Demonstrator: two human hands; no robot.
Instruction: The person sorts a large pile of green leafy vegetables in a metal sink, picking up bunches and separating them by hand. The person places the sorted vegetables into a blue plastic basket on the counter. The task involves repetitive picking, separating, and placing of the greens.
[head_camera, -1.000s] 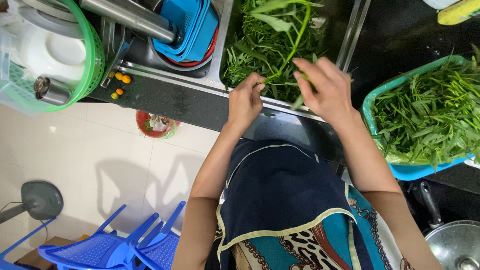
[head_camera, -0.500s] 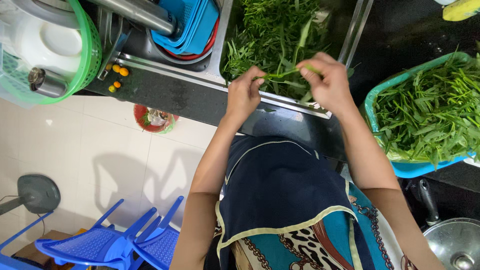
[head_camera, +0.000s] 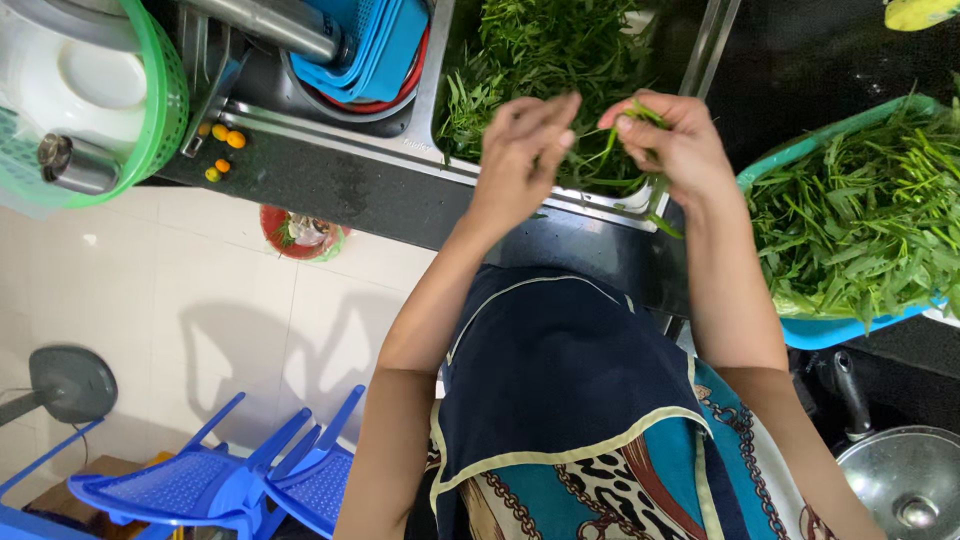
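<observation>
My right hand (head_camera: 672, 150) is closed around a green vegetable stem (head_camera: 657, 195) that hangs down past my wrist over the sink's front rim. My left hand (head_camera: 522, 155) hovers just left of it, fingers spread and pointing toward the stem's leafy top, holding nothing that I can see. Both hands are above a steel sink (head_camera: 600, 205) filled with leafy greens (head_camera: 545, 50). To the right, a blue-green basket (head_camera: 835, 328) holds more picked greens (head_camera: 860, 215).
A second sink basin at the left holds stacked blue baskets (head_camera: 365, 45). A green basket with a white bowl (head_camera: 85, 85) sits far left, small orange fruits (head_camera: 222, 145) beside it. Below are tiled floor, a red bin (head_camera: 300, 232), blue plastic chairs (head_camera: 215, 480) and a steel pot (head_camera: 900, 485).
My hands have come apart: the left hand has let go of the stem and opened, while the right hand keeps the stem and has drawn it toward the sink's front edge.
</observation>
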